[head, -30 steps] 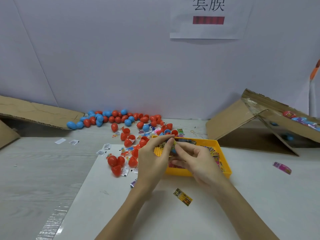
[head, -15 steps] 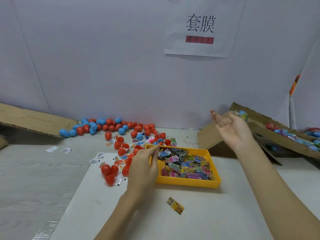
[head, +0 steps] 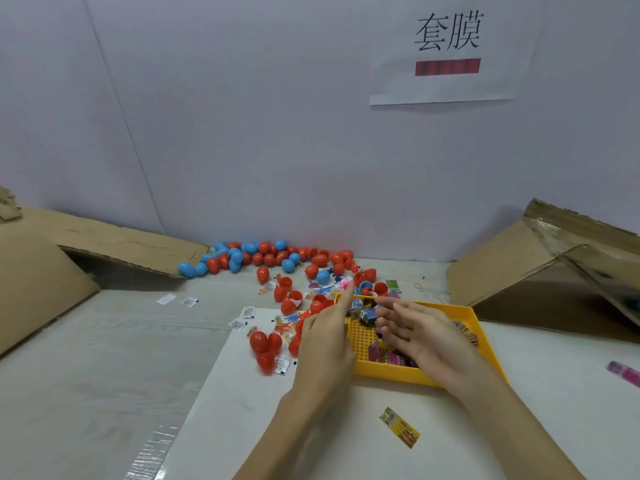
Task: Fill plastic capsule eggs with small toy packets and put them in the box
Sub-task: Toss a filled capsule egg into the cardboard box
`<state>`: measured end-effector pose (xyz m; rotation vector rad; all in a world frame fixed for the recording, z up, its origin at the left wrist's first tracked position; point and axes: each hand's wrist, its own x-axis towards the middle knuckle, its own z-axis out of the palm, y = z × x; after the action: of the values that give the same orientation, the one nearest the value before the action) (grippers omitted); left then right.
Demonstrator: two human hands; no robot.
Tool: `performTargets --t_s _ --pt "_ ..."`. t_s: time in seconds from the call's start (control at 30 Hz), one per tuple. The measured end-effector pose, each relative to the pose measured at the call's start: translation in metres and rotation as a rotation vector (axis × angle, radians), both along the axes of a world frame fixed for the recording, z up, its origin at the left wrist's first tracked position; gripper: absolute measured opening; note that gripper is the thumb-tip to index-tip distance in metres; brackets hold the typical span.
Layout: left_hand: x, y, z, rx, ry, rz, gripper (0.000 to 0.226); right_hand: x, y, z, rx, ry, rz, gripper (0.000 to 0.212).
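A small yellow packet [head: 399, 427] lies alone on the white sheet [head: 346, 438], closest to the person. Just past it sits the yellow tray [head: 481, 327] with toy packets [head: 384, 355] heaped inside.

Both hands are over the tray. The left hand [head: 327, 337] is at the tray's left edge, with its fingers straight and pointing away. It holds nothing. The right hand [head: 424, 336] hangs over the middle of the tray, fingers spread and a little bent, just above the packets. It is blurry, so I cannot tell if it touches one.

Left of the tray, three red eggs [head: 266, 348] sit close together on the sheet, with little white slips [head: 282, 364] beside them. More red egg halves and small toys are scattered behind the tray.

Farther back, a long row of eggs [head: 263, 258], red and blue, lies along the wall. One cardboard box [head: 540, 271] lies tipped on the right and another box [head: 52, 265] on the left. A paper sign [head: 446, 50] hangs on the wall.
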<state>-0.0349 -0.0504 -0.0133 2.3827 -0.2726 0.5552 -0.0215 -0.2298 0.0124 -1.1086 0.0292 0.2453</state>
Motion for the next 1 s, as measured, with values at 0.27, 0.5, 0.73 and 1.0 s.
performTargets --t_s 0.27,0.5,0.73,1.0 --pt "0.089 0.054 0.034 -0.091 0.172 0.259 0.036 0.008 -0.001 -0.009 0.075 0.011 -0.024 0.026" --pt "0.150 0.130 0.017 0.419 0.440 0.363 0.036 0.008 0.000 -0.009 0.063 0.020 -0.042 0.028" --pt "0.123 0.120 0.021 0.184 0.163 0.283 0.031 0.007 0.002 -0.008 0.041 0.017 -0.031 0.026" --pt "0.013 0.015 0.030 -0.228 0.070 -0.185 0.044 0.001 0.006 -0.005 -0.039 -0.069 -0.047 0.022"
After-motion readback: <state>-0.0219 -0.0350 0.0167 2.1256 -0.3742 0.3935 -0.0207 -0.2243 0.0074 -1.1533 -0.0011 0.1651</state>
